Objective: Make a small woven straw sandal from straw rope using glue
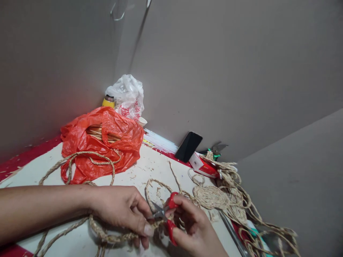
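Rope [118,238] — partly hidden by left fingers [143,207]

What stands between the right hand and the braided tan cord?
Red-handled metal scissors, open in the right hand, blades near the braided tan cord and left hand. Nothing else visible.

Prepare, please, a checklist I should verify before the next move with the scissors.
1. Red-handled metal scissors held in the right hand: ok.
2. Blades spread open: ok.
3. Braided tan plant-fibre cord held in the left hand: ok.
4. Left fingertips well away from the blades: not ok, they are very close.
5. Cord fully between the blades: cannot tell.
6. Black rectangular phone away from both hands: ok.
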Action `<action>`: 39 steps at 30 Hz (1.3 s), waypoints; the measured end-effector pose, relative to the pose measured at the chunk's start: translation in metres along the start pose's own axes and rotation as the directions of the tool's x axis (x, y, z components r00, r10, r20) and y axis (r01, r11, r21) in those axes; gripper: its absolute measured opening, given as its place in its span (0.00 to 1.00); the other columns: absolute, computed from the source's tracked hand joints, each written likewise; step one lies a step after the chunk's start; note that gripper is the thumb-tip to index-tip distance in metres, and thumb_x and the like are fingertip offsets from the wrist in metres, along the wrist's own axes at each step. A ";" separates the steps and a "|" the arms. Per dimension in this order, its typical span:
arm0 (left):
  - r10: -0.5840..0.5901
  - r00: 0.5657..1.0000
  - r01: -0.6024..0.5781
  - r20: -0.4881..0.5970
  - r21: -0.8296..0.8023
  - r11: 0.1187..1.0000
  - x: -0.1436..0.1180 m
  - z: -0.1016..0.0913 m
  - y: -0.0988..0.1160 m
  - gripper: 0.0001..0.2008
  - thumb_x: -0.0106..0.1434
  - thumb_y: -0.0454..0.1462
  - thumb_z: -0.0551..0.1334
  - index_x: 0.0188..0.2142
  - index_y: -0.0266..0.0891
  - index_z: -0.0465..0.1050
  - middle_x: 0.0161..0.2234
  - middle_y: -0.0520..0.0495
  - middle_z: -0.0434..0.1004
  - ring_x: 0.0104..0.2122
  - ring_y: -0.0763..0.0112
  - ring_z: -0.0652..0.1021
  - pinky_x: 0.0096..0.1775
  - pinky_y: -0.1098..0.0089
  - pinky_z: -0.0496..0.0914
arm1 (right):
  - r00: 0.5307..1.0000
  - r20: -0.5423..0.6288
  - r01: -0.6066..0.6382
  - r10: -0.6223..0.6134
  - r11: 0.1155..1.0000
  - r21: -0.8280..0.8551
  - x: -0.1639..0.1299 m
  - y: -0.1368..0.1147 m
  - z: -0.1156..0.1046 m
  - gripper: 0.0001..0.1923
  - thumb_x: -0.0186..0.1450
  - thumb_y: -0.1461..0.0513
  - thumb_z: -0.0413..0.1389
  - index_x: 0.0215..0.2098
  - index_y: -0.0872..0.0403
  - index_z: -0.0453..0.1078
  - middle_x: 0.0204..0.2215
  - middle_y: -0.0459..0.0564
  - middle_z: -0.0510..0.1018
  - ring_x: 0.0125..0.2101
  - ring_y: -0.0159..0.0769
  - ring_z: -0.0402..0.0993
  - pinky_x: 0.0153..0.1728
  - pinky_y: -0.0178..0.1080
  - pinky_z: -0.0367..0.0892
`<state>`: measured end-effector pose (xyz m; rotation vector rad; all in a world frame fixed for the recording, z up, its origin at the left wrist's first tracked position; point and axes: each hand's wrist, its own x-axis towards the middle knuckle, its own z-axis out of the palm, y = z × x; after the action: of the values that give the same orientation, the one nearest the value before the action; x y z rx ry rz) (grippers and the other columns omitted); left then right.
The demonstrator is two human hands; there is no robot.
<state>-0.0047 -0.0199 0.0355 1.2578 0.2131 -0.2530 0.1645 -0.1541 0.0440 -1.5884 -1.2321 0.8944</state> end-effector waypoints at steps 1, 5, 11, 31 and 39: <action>0.003 0.999 -0.001 0.036 -0.055 0.998 0.001 0.001 -0.002 0.20 0.50 0.52 0.67 0.32 0.37 0.75 0.21 0.52 0.75 0.20 0.75 0.73 0.31 0.73 0.69 | 1.000 0.013 0.004 -0.005 1.000 0.003 0.000 0.001 0.001 0.10 0.47 0.68 0.56 0.29 0.52 0.69 0.21 0.42 0.72 0.23 0.31 0.68 0.25 0.31 0.63; 0.020 0.994 -0.004 0.103 -0.159 0.987 0.005 0.000 -0.008 0.19 0.49 0.51 0.68 0.29 0.37 0.73 0.16 0.52 0.74 0.15 0.72 0.73 0.25 0.70 0.70 | 1.000 0.015 0.002 -0.002 1.000 0.022 0.000 0.002 -0.002 0.10 0.48 0.69 0.56 0.29 0.52 0.68 0.21 0.41 0.71 0.23 0.30 0.66 0.25 0.30 0.62; 0.032 0.996 -0.016 0.088 -0.176 0.984 0.008 -0.003 -0.011 0.19 0.49 0.49 0.68 0.30 0.36 0.73 0.18 0.50 0.77 0.14 0.74 0.73 0.24 0.73 0.69 | 0.998 -0.031 -0.051 0.055 0.994 0.100 0.000 0.000 -0.005 0.10 0.49 0.66 0.59 0.29 0.52 0.67 0.22 0.41 0.72 0.22 0.29 0.66 0.24 0.29 0.63; 0.067 0.976 -0.134 -0.209 -0.326 0.936 0.010 -0.005 -0.011 0.13 0.49 0.37 0.69 0.33 0.35 0.71 0.25 0.46 0.80 0.19 0.76 0.75 0.27 0.75 0.66 | 0.961 -0.270 0.089 -0.057 0.990 0.107 0.008 0.025 -0.010 0.15 0.58 0.57 0.60 0.42 0.51 0.64 0.41 0.56 0.78 0.25 0.34 0.73 0.26 0.35 0.69; 0.123 0.903 -0.285 -0.411 -0.361 0.888 0.009 -0.012 -0.009 0.13 0.50 0.34 0.69 0.35 0.34 0.70 0.30 0.44 0.81 0.24 0.76 0.76 0.32 0.73 0.67 | 0.944 0.160 0.321 -0.287 0.700 -0.638 -0.002 -0.001 -0.024 0.07 0.60 0.61 0.54 0.24 0.52 0.63 0.17 0.43 0.68 0.18 0.30 0.63 0.20 0.31 0.58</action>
<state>0.0006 -0.0112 0.0209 0.8826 0.4367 0.2222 0.1858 -0.1615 0.0527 -1.8083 -1.9263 0.2730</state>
